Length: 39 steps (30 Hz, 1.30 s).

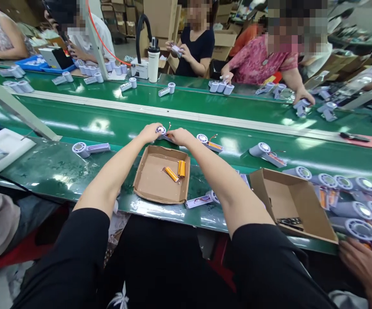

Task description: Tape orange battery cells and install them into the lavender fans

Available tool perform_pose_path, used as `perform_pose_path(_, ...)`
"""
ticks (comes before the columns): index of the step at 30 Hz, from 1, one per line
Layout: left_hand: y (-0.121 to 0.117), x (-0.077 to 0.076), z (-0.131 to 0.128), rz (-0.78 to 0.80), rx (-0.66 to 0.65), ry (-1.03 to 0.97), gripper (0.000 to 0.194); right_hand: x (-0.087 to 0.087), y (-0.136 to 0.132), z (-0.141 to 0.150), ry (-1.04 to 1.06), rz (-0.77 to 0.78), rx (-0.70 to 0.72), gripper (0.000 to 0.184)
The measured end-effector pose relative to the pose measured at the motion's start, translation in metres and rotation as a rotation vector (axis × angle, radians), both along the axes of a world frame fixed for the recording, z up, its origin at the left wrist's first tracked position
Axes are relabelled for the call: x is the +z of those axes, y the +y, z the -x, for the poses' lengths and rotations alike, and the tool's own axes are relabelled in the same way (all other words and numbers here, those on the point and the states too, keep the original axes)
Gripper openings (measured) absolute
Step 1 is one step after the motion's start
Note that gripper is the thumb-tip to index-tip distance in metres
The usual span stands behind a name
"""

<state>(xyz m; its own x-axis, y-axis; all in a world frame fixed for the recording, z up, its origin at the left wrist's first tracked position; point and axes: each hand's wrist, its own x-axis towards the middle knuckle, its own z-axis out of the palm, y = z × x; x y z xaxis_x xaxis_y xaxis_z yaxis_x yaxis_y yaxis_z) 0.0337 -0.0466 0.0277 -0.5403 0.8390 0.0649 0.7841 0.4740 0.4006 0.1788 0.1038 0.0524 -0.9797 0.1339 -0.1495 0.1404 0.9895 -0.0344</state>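
Observation:
Both my arms reach out over the green conveyor belt. The fingers of my left hand [150, 133] are closed around the round head of a grey handheld fan [161, 129]. My right hand [180, 136] pinches at the handle end of the same fan, where thin wires stick up; the handle is mostly hidden by the fingers. Below my hands sits a shallow cardboard tray [150, 189] with two orange battery packs [172, 174] inside. Right of my right hand lies another fan [209, 143], its handle open with an orange battery showing.
A fan [91, 148] lies at left, another [202, 200] beside the tray, another [267, 153] to the right. A cardboard box [289, 201] stands near many grey fans [355, 208] and a co-worker's hand [363, 262]. Across the belt, co-workers handle fans near a white tumbler [153, 64].

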Motion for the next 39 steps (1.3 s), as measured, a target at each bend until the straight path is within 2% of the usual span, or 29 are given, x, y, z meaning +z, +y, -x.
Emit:
perform_pose_path(4, 0.006, 0.002, -0.004, 0.053, -0.068, 0.033, 0.075, 0.010, 0.000, 0.001, -0.044, -0.057, 0.025, 0.047)
perform_pose_path(9, 0.026, -0.004, 0.001, 0.092, -0.081, 0.040, 0.072, 0.019, 0.012, -0.007, -0.050, -0.120, -0.008, 0.044)
perform_pose_path(14, 0.033, -0.013, 0.004, 0.117, -0.097, 0.045, 0.076, 0.001, 0.010, -0.008, -0.073, -0.112, -0.055, 0.048)
perform_pose_path(18, 0.038, -0.013, 0.002, 0.133, -0.095, 0.052, 0.077, -0.014, 0.007, -0.005, -0.104, -0.092, -0.077, 0.049)
perform_pose_path(24, 0.041, -0.009, -0.004, 0.136, -0.082, 0.064, 0.078, -0.011, 0.027, -0.017, -0.090, -0.018, -0.023, 0.044)
perform_pose_path(30, 0.050, -0.009, -0.013, 0.159, -0.104, 0.062, 0.075, -0.021, 0.032, -0.029, -0.049, 0.011, -0.107, 0.049)
perform_pose_path(33, 0.059, -0.003, -0.013, 0.162, -0.137, 0.036, 0.074, -0.012, 0.033, -0.037, -0.089, 0.028, -0.110, 0.052)
perform_pose_path(35, 0.051, 0.005, -0.014, 0.118, -0.181, 0.001, 0.080, 0.003, 0.026, -0.048, -0.141, -0.005, -0.107, 0.056)
perform_pose_path(36, 0.039, 0.009, -0.017, 0.059, -0.202, -0.008, 0.084, 0.012, 0.018, -0.057, -0.138, -0.040, -0.115, 0.058)
perform_pose_path(37, 0.019, 0.014, -0.022, -0.024, -0.216, -0.005, 0.084, 0.021, 0.007, -0.068, -0.104, -0.081, -0.131, 0.059)
perform_pose_path(39, -0.040, 0.019, -0.040, -0.232, -0.198, 0.037, 0.074, 0.036, -0.024, -0.097, 0.025, -0.136, -0.157, 0.054)
